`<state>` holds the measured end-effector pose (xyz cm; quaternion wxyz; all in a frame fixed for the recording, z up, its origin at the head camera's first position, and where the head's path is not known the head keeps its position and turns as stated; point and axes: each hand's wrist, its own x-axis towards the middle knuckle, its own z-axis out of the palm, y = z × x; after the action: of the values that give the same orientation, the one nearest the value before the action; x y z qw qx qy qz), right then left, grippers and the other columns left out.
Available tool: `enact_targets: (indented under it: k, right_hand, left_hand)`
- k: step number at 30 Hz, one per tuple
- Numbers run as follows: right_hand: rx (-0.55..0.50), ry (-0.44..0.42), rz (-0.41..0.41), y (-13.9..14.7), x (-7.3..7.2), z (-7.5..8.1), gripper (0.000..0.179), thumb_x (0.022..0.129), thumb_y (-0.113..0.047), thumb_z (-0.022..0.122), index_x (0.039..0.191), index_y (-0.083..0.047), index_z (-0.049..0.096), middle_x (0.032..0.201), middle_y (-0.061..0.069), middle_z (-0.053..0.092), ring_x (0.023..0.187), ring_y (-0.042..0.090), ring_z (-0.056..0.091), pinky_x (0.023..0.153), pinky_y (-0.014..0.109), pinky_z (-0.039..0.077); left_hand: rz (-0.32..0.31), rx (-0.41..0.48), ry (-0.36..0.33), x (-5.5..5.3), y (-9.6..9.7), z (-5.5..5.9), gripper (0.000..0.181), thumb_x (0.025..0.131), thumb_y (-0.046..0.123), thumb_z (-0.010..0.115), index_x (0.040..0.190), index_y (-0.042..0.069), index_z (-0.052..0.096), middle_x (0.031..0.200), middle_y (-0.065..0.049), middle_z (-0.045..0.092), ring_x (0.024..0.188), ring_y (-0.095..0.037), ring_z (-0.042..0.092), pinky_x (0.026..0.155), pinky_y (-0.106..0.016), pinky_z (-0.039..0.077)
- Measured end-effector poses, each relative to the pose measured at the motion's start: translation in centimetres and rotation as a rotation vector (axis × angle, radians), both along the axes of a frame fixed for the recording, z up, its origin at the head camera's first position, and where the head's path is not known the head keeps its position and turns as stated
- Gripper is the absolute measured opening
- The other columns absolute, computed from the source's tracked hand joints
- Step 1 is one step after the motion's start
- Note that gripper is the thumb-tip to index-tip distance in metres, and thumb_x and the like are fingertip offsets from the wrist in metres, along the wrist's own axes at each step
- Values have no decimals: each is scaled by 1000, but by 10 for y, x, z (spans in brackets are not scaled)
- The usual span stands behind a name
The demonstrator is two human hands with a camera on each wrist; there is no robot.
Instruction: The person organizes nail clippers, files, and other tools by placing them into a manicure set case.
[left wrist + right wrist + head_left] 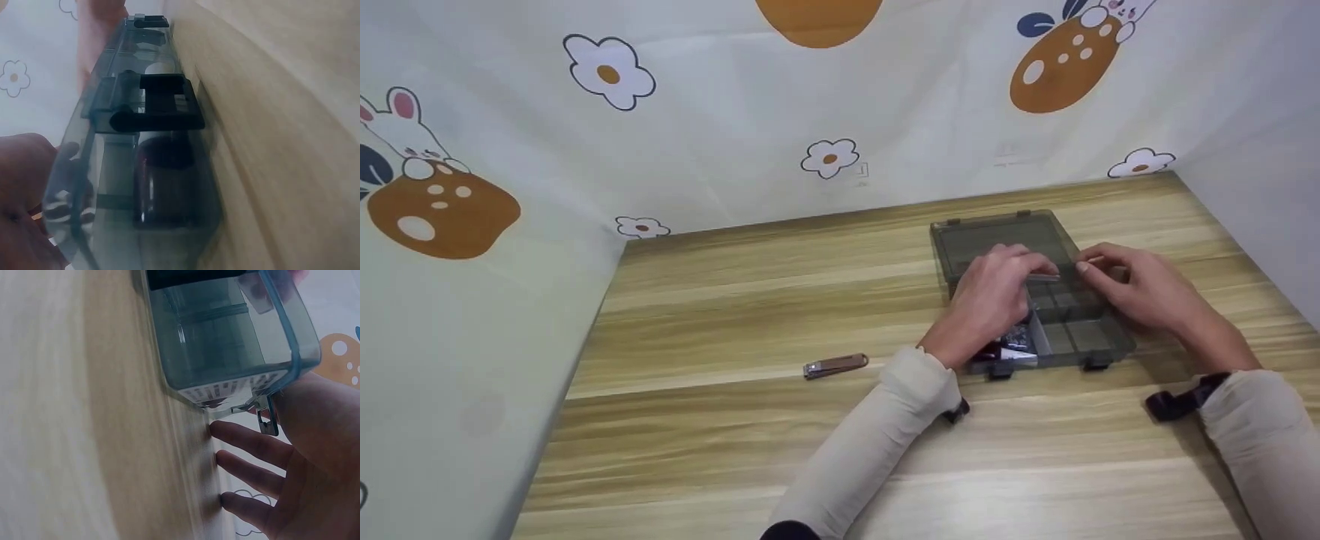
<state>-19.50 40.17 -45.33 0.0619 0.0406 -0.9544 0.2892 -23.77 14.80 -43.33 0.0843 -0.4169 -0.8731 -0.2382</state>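
Observation:
A smoky see-through compartment box [1099, 358] lies with its lid [997, 238] folded back on the wooden table. My left hand [991, 289] is over the box's left half and pinches a thin clear plastic divider [1044, 278] at its fingertips. Beside the right edge of the box rests my right hand [1147, 285], thumb and forefinger at the rim. Its other fingers [253, 441] reach out straight and spread, tips at the tabletop, in the right wrist view. A dark, glossy item [163, 180] shows through the box's wall; my left hand hides part of the compartments.
A brown nail clipper [835, 366] lies on the table left of the box. Two dark latches [1000, 370] stick out along the box's front. Behind the table [697, 322] hangs a patterned cloth [720, 135], with a pale wall surface along the right.

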Motion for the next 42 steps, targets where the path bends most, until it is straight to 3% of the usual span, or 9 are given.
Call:
enact_targets:
  k: [9,17,22,31,42]
  right_hand:
    - [-8,20,13,1,0,-1,31,111,-34,61,128,-12,76,117,20,80,106,38,73,78,27,49]
    - [2,48,21,2,0,-2,27,111,-33,63,125,-16,77,111,14,82,94,24,70,75,23,46]
    - [5,44,25,2,-1,-3,24,110,-30,64,124,-15,77,110,14,81,93,23,69,74,24,47]
    - [-9,3,8,0,0,-1,32,111,-35,61,129,-12,74,118,22,79,105,40,73,82,44,51]
    - [-2,-16,-1,1,0,-1,34,112,-38,59,130,-13,74,119,21,79,108,41,72,84,47,51]
  left_hand:
    - [-40,-46,12,-2,13,-1,50,95,-10,59,125,25,79,121,11,77,114,-10,69,96,-17,55]
    - [-69,-83,86,-1,21,-3,48,98,-8,57,125,26,78,121,12,77,115,-10,70,96,-19,56]
    - [-95,-91,77,1,25,-4,50,98,-8,56,130,25,77,123,12,77,118,-10,69,99,-18,55]
    - [-111,-74,22,5,20,-8,47,102,-6,55,132,23,76,129,8,75,120,-10,67,97,-14,54]
    - [-140,-59,80,10,-3,-7,39,102,-1,56,125,22,77,121,8,75,116,-10,66,95,-16,55]
